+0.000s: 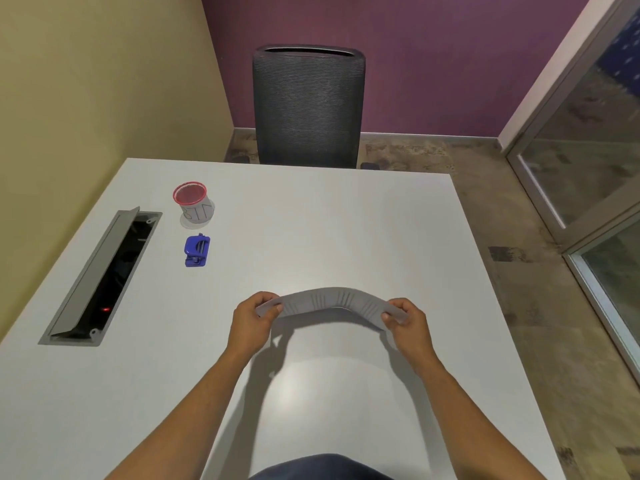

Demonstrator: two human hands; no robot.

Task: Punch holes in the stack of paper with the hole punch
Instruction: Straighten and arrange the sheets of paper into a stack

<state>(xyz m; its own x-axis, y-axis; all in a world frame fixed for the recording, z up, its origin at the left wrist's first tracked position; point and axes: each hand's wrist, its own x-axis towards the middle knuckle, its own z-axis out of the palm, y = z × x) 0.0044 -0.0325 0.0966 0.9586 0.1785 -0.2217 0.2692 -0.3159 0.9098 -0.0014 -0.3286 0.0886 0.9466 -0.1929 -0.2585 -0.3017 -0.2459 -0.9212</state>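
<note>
holding a thin stack of white paper (332, 301) above the white surface (311, 220), both hands are pinching its short ends so that it is arching upward in the middle. the left hand (251, 323) is closing its grip on the left end, thumb on top and fingers curled beneath; the right hand (410, 322) is gripping the right end the same way. the stack is hanging clear of the surface and casting a curved shadow under itself, near the 6 o'clock side of the surface. the small blue plastic hole punch (197, 251) is sitting untouched well apart from the paper, toward 10 o'clock from it. just beyond the punch, at its 12 o'clock, a red-rimmed mesh cup (192, 202) is standing upright. a grey cable tray with an open lid (104, 275) is lying along the 9 o'clock edge. a dark mesh-backed office chair (308, 105) is standing at the far 12 o'clock edge.
</note>
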